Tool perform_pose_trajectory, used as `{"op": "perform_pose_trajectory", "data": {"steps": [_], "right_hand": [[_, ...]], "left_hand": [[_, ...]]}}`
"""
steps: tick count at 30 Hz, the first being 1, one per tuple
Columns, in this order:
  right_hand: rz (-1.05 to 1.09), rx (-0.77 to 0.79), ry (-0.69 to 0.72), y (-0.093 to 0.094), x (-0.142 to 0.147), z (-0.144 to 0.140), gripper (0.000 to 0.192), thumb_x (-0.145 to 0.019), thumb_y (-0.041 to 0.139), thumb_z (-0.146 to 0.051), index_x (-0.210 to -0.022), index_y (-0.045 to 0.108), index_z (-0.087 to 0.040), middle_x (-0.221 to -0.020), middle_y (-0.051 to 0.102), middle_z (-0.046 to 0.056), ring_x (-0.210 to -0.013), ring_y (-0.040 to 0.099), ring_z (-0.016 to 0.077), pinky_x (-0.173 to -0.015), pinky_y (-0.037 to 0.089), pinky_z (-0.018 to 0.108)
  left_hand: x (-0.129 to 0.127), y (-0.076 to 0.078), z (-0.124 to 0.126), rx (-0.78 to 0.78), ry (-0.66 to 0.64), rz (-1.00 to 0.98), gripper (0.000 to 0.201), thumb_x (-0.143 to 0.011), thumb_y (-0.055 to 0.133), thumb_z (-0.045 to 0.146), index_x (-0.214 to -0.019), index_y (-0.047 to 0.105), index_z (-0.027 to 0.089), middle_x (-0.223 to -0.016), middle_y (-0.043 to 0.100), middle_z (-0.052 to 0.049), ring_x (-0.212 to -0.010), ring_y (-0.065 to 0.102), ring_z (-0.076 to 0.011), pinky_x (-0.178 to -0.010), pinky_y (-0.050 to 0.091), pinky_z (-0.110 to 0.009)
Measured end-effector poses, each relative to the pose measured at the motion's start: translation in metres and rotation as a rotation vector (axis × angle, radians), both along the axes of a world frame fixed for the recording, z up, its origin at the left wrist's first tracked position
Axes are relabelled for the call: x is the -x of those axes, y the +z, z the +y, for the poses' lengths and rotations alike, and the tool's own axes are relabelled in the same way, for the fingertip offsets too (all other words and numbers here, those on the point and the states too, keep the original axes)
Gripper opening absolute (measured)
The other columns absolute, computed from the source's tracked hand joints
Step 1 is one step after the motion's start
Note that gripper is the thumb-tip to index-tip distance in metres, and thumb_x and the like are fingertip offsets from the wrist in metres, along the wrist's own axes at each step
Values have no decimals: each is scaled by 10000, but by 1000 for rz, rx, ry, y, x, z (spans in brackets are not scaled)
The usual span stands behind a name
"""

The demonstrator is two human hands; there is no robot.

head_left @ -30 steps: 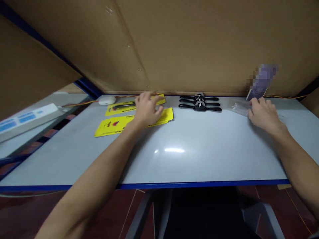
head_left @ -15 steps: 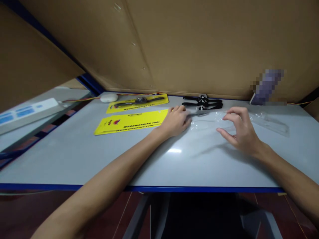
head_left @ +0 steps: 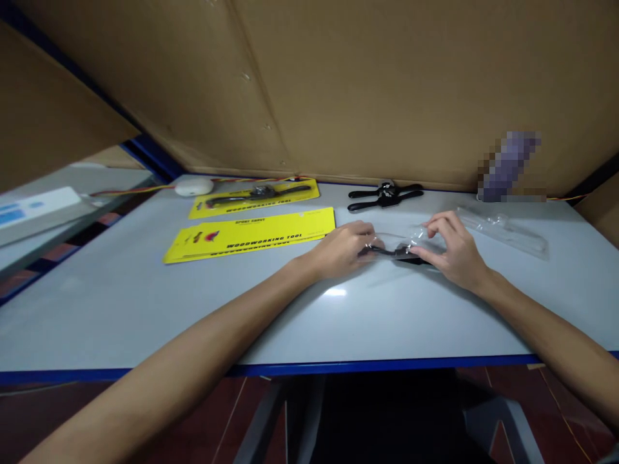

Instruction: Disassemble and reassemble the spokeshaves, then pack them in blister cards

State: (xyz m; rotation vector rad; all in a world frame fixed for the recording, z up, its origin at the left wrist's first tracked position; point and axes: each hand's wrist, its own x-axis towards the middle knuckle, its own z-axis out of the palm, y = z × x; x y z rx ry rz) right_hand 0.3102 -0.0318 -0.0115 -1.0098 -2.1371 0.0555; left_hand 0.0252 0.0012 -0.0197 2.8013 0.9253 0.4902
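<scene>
Black tool [head_left: 403, 252] in clear blister [head_left: 401, 240], pinched by left hand [head_left: 341, 248] and right hand [head_left: 449, 248].

We see two bright yellow cards [head_left: 251, 234] with dark lettering on a pale grey table [head_left: 145, 303] edged in blue, black tools [head_left: 385, 193] at the back, a clear plastic shell [head_left: 503, 231], and plain brown cardboard walls [head_left: 362, 90].

grey table [head_left: 145, 309], yellow cards [head_left: 251, 233], black tools [head_left: 384, 194]

black tool [head_left: 394, 252] in clear blister [head_left: 401, 240], mid-table
</scene>
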Motion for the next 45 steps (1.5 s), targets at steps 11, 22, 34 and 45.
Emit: {"op": "perform_pose_trajectory", "data": {"steps": [11, 22, 34, 45], "right_hand": [[-249, 156, 72, 11, -11, -3, 643, -915, 721, -331, -1505, 470, -291, -1551, 558, 137, -1309, 639, 344, -1052, 556, 559], [-401, 39, -38, 5, -18, 7, 493, -892, 501, -100, -1364, 613, -193, -1203, 734, 156, -1012, 710, 334, -835, 584, 500], [-204, 213, -119, 28, -15, -3, 168, -982, 631, -381, -946, 701, -233, -839, 761, 42, -693, 640, 209, -616, 392, 327], [219, 1033, -84, 30, -14, 5, 498, -832, 733, -641, -632, 521, -237, -536, 541, -26, -427, 524, 136, -438, 318, 303]], "left_hand": [[0, -7, 1, -46, 36, -19, 416, -1110, 417, 436, -898, 676, 189, -866, 686, -72, -788, 658, -224, -655, 435, -309], [1, -5, -5, -86, 124, -296, 436, -1068, 488, 495, -803, 672, 201, -689, 629, -28, -650, 582, -184, -637, 439, -296], [-6, 4, -6, -140, 324, -903, 410, -969, 652, 543, -753, 521, 219, -558, 473, 65, -467, 406, -95, -485, 337, -235], [65, 7, 40, -188, 810, 32, 350, -985, 465, 433, -1007, 708, 182, -1042, 698, -149, -1027, 651, -336, -877, 505, -429]]}}
